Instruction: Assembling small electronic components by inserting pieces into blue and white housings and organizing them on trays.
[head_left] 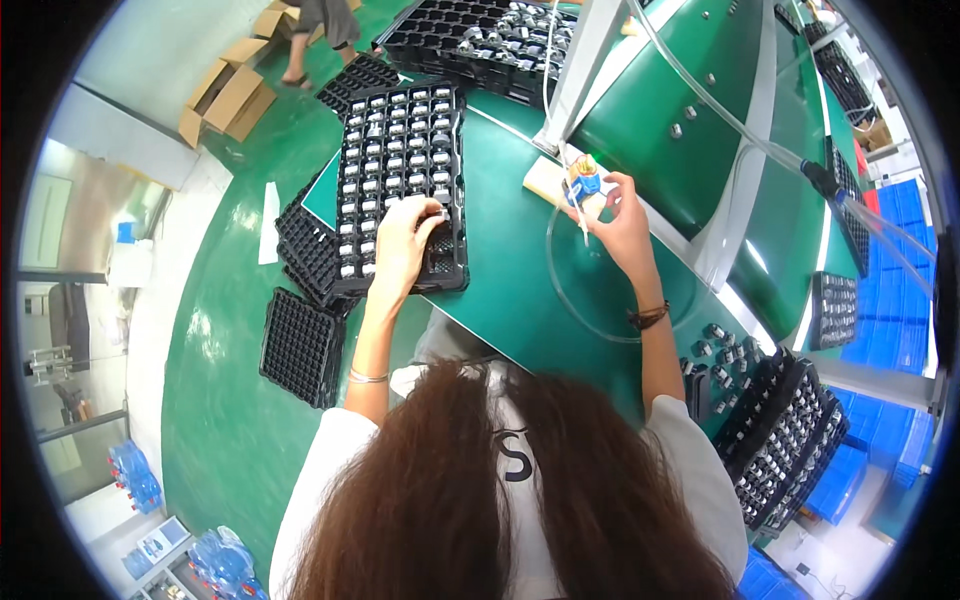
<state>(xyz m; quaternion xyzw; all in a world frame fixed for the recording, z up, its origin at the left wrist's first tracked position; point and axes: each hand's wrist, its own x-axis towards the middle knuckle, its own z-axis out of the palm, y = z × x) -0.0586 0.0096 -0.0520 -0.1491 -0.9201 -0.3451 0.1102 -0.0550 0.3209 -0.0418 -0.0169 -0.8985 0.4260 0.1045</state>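
Observation:
My left hand [402,242] reaches over a black compartment tray [462,270] filled with rows of small silver metal parts [395,163]. Its thumb and forefinger are pinched together at one cell near the tray's right side; the fingers hide most of what is between them. On the right, my right hand [625,228] curls beside a small blue and yellow device [584,180] with a pale thin stem. This device stands on a light wooden block [544,180]. The right fingers are bent close to it, and whatever they pinch is too small to make out.
The green worktable [500,170] lies beneath both hands, crossed by a clear hose [556,285]. Loose metal parts [722,365] and stacked filled trays [785,440] sit at right. Empty black trays [300,345] are at left. A green conveyor [665,100] runs beyond a metal post.

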